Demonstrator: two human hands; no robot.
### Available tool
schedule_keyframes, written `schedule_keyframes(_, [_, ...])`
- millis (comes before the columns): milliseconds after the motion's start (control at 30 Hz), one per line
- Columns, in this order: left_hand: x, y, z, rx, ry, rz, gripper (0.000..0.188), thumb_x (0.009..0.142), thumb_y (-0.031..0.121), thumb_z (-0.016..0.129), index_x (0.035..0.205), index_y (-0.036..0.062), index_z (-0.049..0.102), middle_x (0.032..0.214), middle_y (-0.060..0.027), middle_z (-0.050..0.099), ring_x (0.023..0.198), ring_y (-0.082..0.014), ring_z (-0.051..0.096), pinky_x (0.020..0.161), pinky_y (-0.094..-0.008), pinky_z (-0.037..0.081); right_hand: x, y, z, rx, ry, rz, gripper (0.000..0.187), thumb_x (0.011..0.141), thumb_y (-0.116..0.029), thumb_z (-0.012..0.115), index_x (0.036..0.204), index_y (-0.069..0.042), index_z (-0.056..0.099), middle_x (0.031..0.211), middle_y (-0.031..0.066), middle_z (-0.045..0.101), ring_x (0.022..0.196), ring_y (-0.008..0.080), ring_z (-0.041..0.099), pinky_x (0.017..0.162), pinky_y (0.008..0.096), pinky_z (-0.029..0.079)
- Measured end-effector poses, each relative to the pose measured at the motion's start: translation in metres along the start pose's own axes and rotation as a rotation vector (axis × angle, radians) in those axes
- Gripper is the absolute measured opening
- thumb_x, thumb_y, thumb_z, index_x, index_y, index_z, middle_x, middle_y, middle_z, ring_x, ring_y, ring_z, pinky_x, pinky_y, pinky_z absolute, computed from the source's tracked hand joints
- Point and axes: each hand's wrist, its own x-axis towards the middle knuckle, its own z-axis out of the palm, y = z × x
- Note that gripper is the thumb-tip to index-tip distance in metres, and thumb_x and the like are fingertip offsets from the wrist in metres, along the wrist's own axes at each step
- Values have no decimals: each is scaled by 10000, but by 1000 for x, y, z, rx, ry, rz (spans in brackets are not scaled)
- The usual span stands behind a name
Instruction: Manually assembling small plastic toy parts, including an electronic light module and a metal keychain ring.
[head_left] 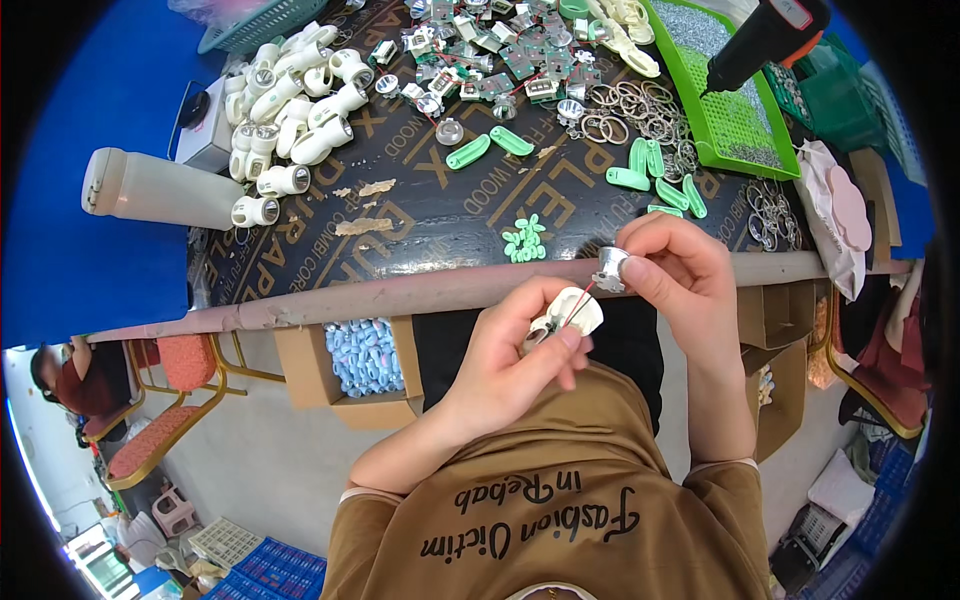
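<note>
Between the thumb and fingers of my left hand [508, 345] is a cream plastic flashlight shell [586, 312], with small parts inside that my thumb partly hides. My right hand [685, 268] pinches a shiny silver reflector cup [610, 262] just above and to the right of it. A thin red wire [582, 300] and a dark one run from the cup into the shell. Both hands are held in front of the table's near edge. Just beyond them, small green buttons [524, 238] lie in a pile, and longer green plastic pieces [655, 178] lie farther right.
Assembled cream flashlights [300, 90] are heaped at the left beside a white bottle [160, 188]. Circuit boards with wires [500, 70] spread across the back. Metal rings [640, 115] lie near a green basket [735, 130], over which a dark electric screwdriver [760, 45] hangs. Below stands a carton [400, 370] of blue pieces.
</note>
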Motion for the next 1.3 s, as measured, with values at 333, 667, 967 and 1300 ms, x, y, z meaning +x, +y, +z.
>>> schedule_keyframes(333, [4,10,2,74,59,49,157,881,48,490,1019,11,556,839,-1,564,718,-40,505,597,-185,414,1,-6,2,-236,44,-130,60,789,-14,629,802,23,584,790,51,585,703,99,549,633,232,449])
schedule_keyframes(667, [7,0,3,181,215,189,89,874,40,496,919,13,569,719,12,561,656,-38,500,583,-204,411,-9,-21,20,-721,-10,-404,121,687,8,677,787,-22,616,779,94,597,666,217,580,587,285,459])
schedule_keyframes(967, [1,9,1,170,139,132,306,840,38,490,1135,28,405,907,-41,548,663,-26,468,553,-152,371,-11,-18,21,-797,17,-383,132,683,19,671,794,-28,617,784,88,603,643,220,587,562,296,461])
schedule_keyframes(1300, [-2,8,2,335,123,214,339,801,-13,474,1128,-12,387,1010,-89,512,911,-133,508,820,-280,416,-9,-19,25,-876,-2,-448,162,657,10,682,795,-44,615,783,78,601,644,234,569,551,313,449])
